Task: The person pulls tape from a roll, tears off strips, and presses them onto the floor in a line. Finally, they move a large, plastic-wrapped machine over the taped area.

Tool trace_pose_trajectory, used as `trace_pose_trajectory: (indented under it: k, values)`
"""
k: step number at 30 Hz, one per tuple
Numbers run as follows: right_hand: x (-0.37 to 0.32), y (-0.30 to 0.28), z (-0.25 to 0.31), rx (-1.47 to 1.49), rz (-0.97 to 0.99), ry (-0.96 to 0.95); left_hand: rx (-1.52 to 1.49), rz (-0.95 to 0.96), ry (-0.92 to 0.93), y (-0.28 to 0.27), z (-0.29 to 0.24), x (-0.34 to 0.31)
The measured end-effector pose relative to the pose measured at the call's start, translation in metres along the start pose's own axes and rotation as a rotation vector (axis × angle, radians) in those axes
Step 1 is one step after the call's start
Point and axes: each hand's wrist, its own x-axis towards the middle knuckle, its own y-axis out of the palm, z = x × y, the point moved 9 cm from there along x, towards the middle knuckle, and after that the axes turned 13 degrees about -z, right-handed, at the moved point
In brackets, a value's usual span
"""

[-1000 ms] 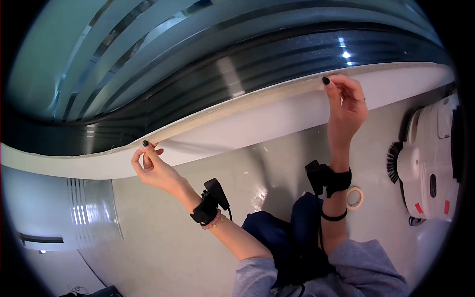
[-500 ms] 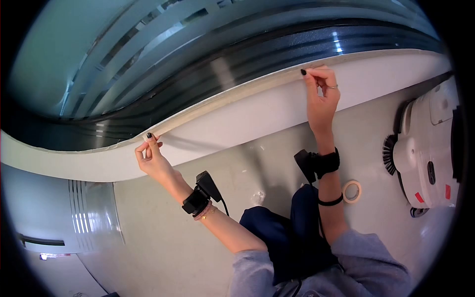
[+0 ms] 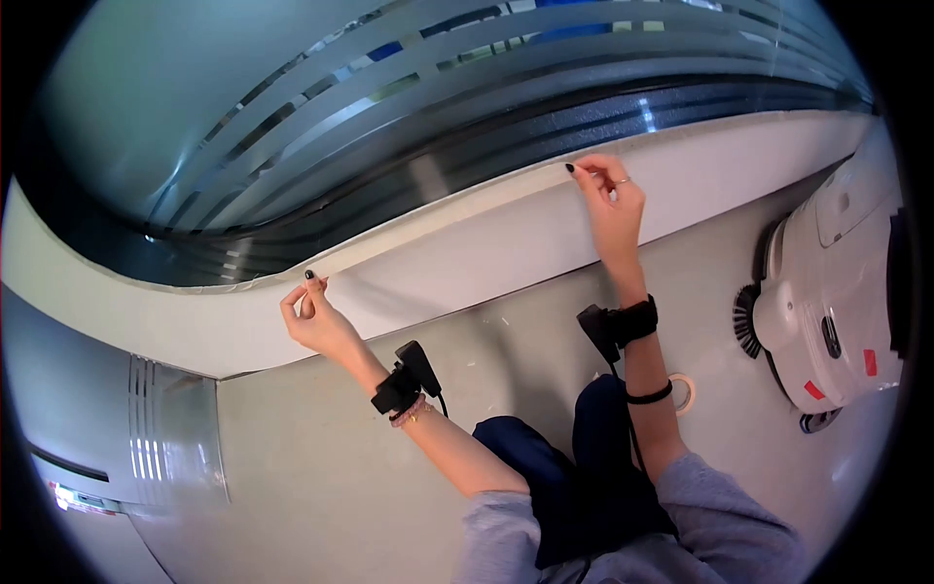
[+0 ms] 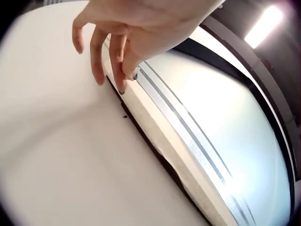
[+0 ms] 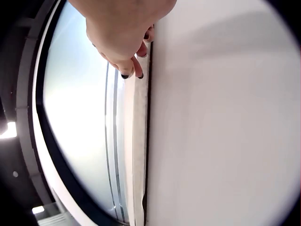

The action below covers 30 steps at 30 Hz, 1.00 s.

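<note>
A long pale strip of masking tape (image 3: 443, 222) runs along the top edge of a curved white ledge (image 3: 720, 190). At its left end my left hand (image 3: 321, 323) pinches the strip between thumb and fingertips, the other fingers loosely bent. Further right, my right hand (image 3: 613, 209) pinches it the same way, the thumb's dark nail at the ledge's rim. In the left wrist view the tape (image 4: 150, 127) slants away from the fingertips, with a dark gap beside its wavy lower edge. The right wrist view shows the tape (image 5: 139, 127) nearly straight below the fingers.
Behind the ledge lie a dark glossy sill (image 3: 525, 146) and frosted striped glass (image 3: 243, 107). A tape roll (image 3: 689, 391) lies on the floor (image 3: 341, 477) by my right forearm. To the right stands a white wheeled machine (image 3: 803, 292) with a round black brush (image 3: 746, 321).
The head view has shifted. My right hand has moved left, so the hands appear closer together along the ledge. Both keep their pinch on the tape.
</note>
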Motion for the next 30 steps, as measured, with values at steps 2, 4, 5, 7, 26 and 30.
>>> trace_pose_trajectory:
  k: [2,4,5,7,26,30]
  values:
    - [0.002,0.013,-0.003,-0.055,-0.004,-0.025,0.178,-0.117,0.041,-0.003,0.003,0.003]
    - [-0.001,0.014,-0.002,-0.039,-0.026,-0.032,0.132,-0.144,0.053,-0.004,0.008,0.004]
    - [-0.003,0.014,-0.004,-0.071,-0.026,-0.03,0.116,-0.127,0.036,-0.004,0.013,0.004]
    - [-0.005,0.014,-0.01,-0.079,-0.037,-0.014,0.049,-0.1,-0.019,-0.002,0.023,0.004]
    - [-0.008,0.008,-0.004,0.0,-0.061,-0.015,0.009,-0.111,-0.1,0.001,0.04,0.004]
    - [-0.009,0.008,-0.006,-0.042,-0.034,-0.009,-0.06,-0.108,-0.139,0.001,0.045,0.003]
